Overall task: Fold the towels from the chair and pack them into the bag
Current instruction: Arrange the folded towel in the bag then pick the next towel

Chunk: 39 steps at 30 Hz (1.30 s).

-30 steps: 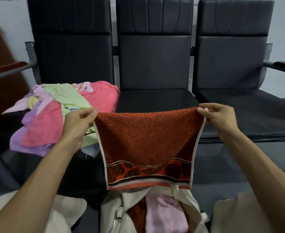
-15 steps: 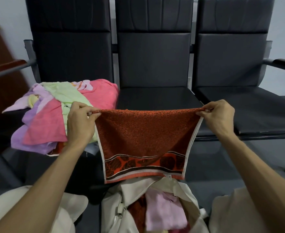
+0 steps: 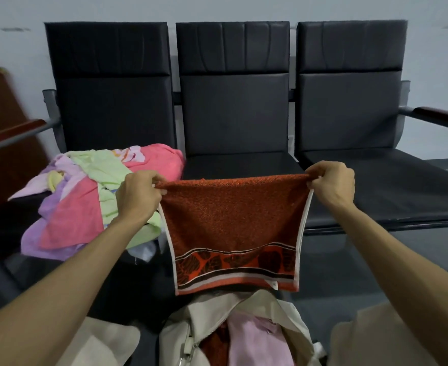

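An orange-red towel (image 3: 233,223) with a dark leaf-pattern border hangs stretched in front of me. My left hand (image 3: 138,196) pinches its top left corner and my right hand (image 3: 332,184) pinches its top right corner. Below it, between my knees, stands an open beige bag (image 3: 199,323) holding a folded pink towel (image 3: 254,342) and a red one. A loose pile of towels (image 3: 80,207), pink, green and purple, lies on the seat of the left chair (image 3: 111,88).
Three black padded chairs stand in a row against a pale wall; the middle chair (image 3: 233,101) and right chair (image 3: 349,101) have bare seats. A metal armrest (image 3: 14,138) juts out at left, another armrest (image 3: 439,118) at right. Brown wooden furniture (image 3: 3,122) stands far left.
Both hands have lifted the towel a little and pulled its top edge taut; the view has tilted upward, so more of the chair backs shows.
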### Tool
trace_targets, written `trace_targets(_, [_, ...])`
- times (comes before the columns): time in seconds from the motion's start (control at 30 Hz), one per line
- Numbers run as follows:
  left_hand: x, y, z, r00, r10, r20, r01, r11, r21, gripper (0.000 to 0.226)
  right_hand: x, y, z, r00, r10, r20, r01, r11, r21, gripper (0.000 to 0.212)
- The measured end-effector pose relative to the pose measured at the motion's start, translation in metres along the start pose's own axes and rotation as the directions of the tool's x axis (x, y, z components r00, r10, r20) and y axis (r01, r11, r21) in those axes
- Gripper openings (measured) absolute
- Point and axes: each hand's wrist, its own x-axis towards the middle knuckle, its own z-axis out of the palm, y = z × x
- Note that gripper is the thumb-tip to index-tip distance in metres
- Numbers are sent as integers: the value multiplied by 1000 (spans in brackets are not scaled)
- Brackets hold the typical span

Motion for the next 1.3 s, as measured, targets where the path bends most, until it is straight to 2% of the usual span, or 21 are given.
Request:
trace_targets(0.1, [14, 6, 2, 1000, 10, 19, -12, 997, 70, 25, 12, -4, 1, 1000, 2, 19, -3, 999, 41, 36])
trace_targets(0.23, [35, 8, 4, 998, -2, 62, -4, 996, 89, 12, 31, -8, 7, 996, 47, 72, -55, 991, 120, 23])
trace_targets(0.33, [54, 10, 11, 983, -89, 160, 109, 987, -120, 11, 47, -16, 15, 989, 87, 122, -101, 988, 113, 28])
trace_targets(0.4, [68, 14, 19, 965, -142, 223, 204, 935, -288, 15, 61, -22, 23, 986, 81, 146, -95, 991, 92, 32])
trace_targets(0.47, [83, 20, 26, 954, -175, 241, 258, 892, -372, 18, 77, -26, 32, 985, 49, 164, -59, 997, 57, 32])
trace_targets(0.57, [108, 25, 40, 953, -204, 225, 288, 846, -449, 26, 104, -31, 45, 993, -29, 119, 28, 1000, 3, 32])
trace_targets(0.7, [130, 23, 62, 972, -182, 150, 228, 891, -393, 14, 128, -31, 58, 996, -54, 72, 51, 998, 41, 26])
trace_targets(0.93, [86, 2, 89, 963, -161, 218, 216, 940, -262, 12, 93, 14, 71, 986, -26, 162, 31, 999, -26, 23])
trace_targets(1.17, [21, -12, 77, 962, -107, 250, 183, 935, -304, 15, 53, 46, 56, 987, 1, 161, -5, 1000, 28, 18])
trace_targets(1.3, [-13, -24, 80, 947, -14, 320, 118, 944, -308, 15, 31, 57, 48, 982, -7, 188, 16, 999, -45, 25])
